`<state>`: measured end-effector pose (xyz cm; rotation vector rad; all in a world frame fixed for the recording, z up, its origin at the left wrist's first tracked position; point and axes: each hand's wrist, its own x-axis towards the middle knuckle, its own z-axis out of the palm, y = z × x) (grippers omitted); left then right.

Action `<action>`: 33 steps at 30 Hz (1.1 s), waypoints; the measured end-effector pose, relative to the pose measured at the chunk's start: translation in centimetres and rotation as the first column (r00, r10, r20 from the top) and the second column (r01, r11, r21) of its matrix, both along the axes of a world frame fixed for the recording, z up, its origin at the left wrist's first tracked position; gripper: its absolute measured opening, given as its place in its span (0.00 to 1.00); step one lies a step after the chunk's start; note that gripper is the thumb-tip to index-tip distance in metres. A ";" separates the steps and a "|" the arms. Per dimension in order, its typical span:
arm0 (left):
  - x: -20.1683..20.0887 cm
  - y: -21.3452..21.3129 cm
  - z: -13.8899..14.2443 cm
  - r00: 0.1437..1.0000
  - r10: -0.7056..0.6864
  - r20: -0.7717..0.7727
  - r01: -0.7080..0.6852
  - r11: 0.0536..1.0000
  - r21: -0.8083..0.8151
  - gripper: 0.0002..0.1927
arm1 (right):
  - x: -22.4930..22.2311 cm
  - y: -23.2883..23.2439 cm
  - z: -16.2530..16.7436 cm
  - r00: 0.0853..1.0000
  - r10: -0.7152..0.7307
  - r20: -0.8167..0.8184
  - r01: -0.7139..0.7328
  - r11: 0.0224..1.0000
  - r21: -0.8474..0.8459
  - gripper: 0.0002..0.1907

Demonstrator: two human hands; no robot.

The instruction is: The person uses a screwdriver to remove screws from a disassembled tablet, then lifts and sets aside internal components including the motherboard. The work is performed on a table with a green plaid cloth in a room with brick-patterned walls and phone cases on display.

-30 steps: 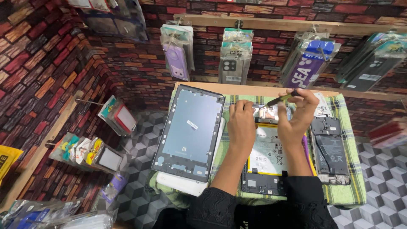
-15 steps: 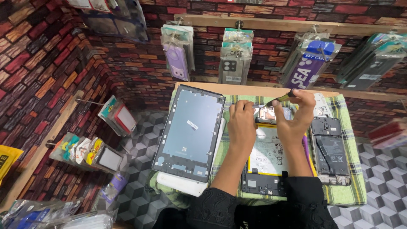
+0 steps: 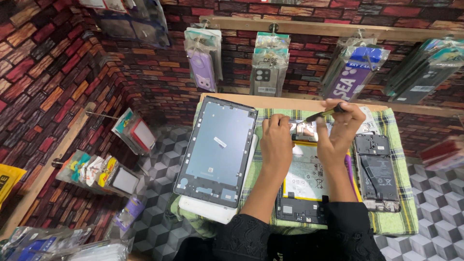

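The checked green cloth [image 3: 386,220] covers the small wooden table [image 3: 290,102], and the work lies on it. At the left, a large detached tablet back panel [image 3: 217,150] rests grey face up on a white slab [image 3: 212,212], as it did a second ago. At centre lies the opened tablet [image 3: 307,181], its pale battery exposed; an opened phone [image 3: 377,171] sits just beside it on the right, unmoved.

The left hand [image 3: 276,140] lies flat, fingers together, pressing the tablet's far left corner, unchanged from the earlier frames. The right hand [image 3: 344,126] is closed in a pinch on a thin dark tool [image 3: 325,114]. The one change noted: the tool now lies lower and more level than a second ago, its tip over the far-edge circuit area. In my judgement, the work continues at that far edge.
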<state>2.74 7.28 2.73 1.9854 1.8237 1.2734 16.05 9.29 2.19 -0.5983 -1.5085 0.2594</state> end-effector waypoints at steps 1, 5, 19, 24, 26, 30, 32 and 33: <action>0.0 -0.1 -0.1 1.000 -0.011 0.013 0.011 1.000 -0.009 0.27 | 0.1 0.1 -0.1 0.998 -0.049 0.036 0.047 0.998 0.039 0.31; 0.0 0.0 -0.1 1.000 -0.004 0.003 0.004 1.000 -0.001 0.28 | 0.4 0.3 -0.4 0.997 -0.071 -0.008 0.070 0.997 -0.036 0.30; 0.0 0.1 -0.1 1.000 -0.005 -0.002 0.005 1.000 -0.014 0.25 | 0.1 0.4 -0.3 0.916 -0.347 0.200 0.359 0.933 -0.030 0.41; 0.0 0.1 0.0 1.000 -0.001 -0.020 0.000 1.000 -0.017 0.26 | 0.4 0.2 -0.4 0.998 -0.040 0.050 0.042 0.998 -0.045 0.33; 0.1 0.1 0.0 1.000 -0.018 -0.008 0.017 0.999 -0.044 0.28 | 0.4 0.1 -0.3 0.990 -0.110 0.089 0.113 0.993 -0.025 0.33; 0.1 0.1 0.1 1.000 -0.006 -0.017 0.006 1.000 -0.022 0.27 | 0.2 0.0 0.1 0.975 -0.201 0.092 0.205 0.978 -0.037 0.33; 0.1 0.2 0.0 0.999 0.009 -0.039 -0.009 1.000 -0.001 0.26 | 0.1 -0.2 0.2 0.995 -0.096 0.023 0.098 0.993 -0.060 0.29; 0.1 0.2 0.0 0.999 0.008 -0.038 -0.008 1.000 -0.005 0.26 | 0.1 -0.2 0.3 0.999 -0.043 -0.007 0.043 0.997 -0.061 0.27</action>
